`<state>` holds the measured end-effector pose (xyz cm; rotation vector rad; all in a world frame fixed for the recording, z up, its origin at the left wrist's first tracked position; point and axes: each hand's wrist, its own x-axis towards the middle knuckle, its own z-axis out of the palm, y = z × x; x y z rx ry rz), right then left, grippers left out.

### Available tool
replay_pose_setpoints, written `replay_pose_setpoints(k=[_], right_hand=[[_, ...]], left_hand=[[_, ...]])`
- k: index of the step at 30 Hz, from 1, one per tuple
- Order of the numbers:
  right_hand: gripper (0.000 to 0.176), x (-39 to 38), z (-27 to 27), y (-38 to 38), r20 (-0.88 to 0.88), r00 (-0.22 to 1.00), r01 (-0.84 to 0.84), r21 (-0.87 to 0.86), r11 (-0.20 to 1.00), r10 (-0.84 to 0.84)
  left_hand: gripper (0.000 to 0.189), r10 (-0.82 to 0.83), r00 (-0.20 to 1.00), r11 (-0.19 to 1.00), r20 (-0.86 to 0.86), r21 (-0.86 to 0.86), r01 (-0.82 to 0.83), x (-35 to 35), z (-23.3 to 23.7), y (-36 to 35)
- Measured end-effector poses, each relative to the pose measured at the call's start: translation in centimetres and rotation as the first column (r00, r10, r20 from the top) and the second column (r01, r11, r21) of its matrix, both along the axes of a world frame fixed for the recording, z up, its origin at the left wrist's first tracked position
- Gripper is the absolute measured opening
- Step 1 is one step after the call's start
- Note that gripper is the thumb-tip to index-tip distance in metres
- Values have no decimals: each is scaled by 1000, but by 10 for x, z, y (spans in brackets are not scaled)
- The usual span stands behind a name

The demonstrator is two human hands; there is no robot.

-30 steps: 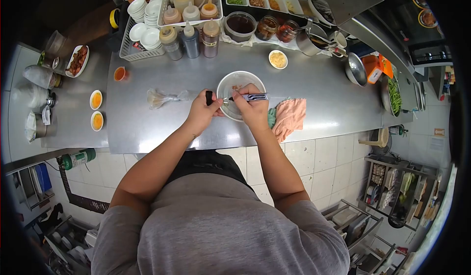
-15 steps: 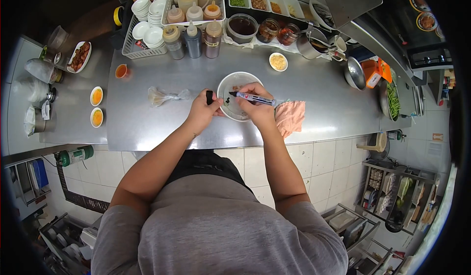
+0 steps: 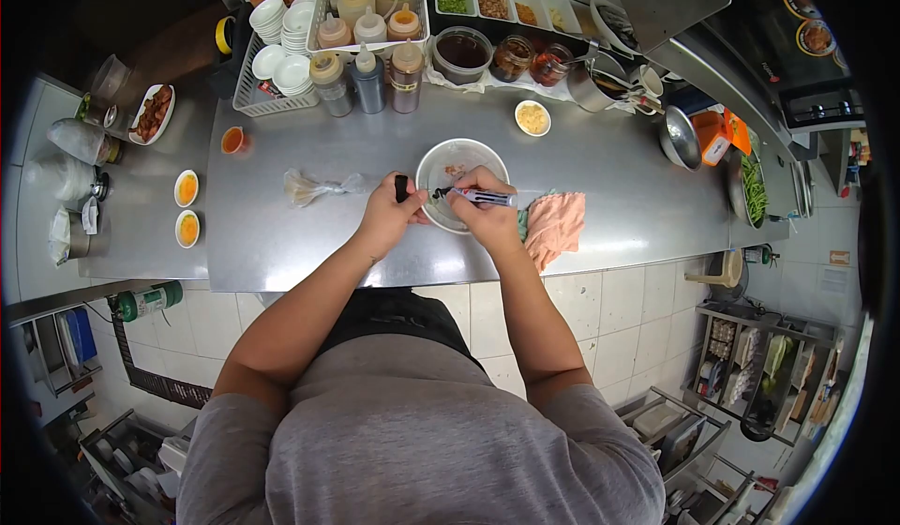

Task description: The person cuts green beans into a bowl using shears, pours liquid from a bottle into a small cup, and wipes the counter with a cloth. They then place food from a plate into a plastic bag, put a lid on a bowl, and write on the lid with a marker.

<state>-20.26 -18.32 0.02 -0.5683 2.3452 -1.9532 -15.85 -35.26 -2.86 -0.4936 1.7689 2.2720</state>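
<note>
In the head view a round white tub [image 3: 441, 161] with a translucent lid sits on the steel counter in front of me. My right hand [image 3: 487, 217] grips a marker pen [image 3: 492, 198], its black tip against or just above the lid, beside some dark marks. A black marker cap [image 3: 402, 187] sticks up from the closed fingers of my left hand [image 3: 386, 214]. That hand also rests against the tub's left side. Right of the tub lies a folded peach cloth [image 3: 555, 225], with a green cloth partly under it.
A knotted plastic bag [image 3: 319, 187] lies left of my hands. Beyond the tub stand a small bowl of pale yellow food [image 3: 532, 118] and several squeeze bottles [image 3: 407, 77]. A white basket [image 3: 272, 101] holds stacked dishes. Farther left are two small orange-filled bowls [image 3: 187, 188].
The marker has turned slightly in my right hand, and its tip has shifted a little left and down over the lid. My left hand stays put with the cap.
</note>
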Motion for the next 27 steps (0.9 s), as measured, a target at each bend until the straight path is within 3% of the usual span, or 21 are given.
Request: replay_pose_setpoints(k=[11,14,17,23,27], right_hand=[[15,0,1,5,31,996,84,41,996,-85],[14,-3,-3,9,25,1000,-12,25,1000,11],[13,-5,-3,10,4,995,100,-73,992,-100],[12,-4,0,10,60,996,67,67,995,-71],[12,-4,-5,10,56,996,69,-25,997,-67]], left_hand=[[16,-16,1000,999,10,-38,16,0,-2,0],[16,-13,1000,1000,-6,-25,13,-1,-4,0],[16,3,1000,1000,-24,9,-2,0,-1,-1],[16,-20,1000,1000,-5,-19,20,0,-1,0],[17,4,1000,1000,-25,-8,-4,-1,-5,1]])
